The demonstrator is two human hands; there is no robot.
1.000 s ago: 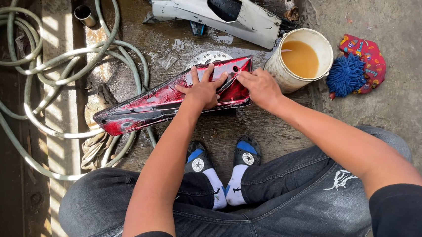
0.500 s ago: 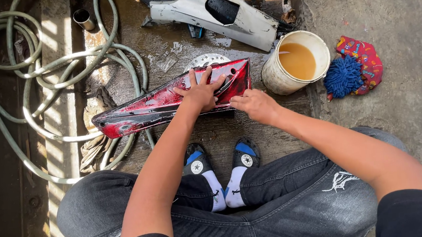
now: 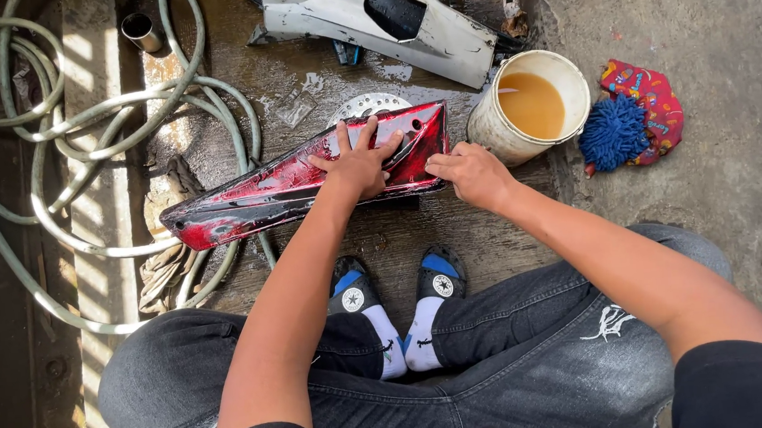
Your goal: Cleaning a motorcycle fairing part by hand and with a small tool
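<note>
**On wet concrete, both hands on a red panel**

Before the knees, the red panel [image 3: 298,182] lay on the ground. Left hand [image 3: 358,164] pressed flat, fingers spread; right hand [image 3: 470,172] curled on its right end. Beyond stood a bucket [image 3: 493,127] and white panel [image 3: 454,39].

A long red-and-black glossy panel [image 3: 298,182], wet and streaked, is lying tilted across the damp floor, its narrow end pointing left and its wider end rising toward the upper right.
</note>
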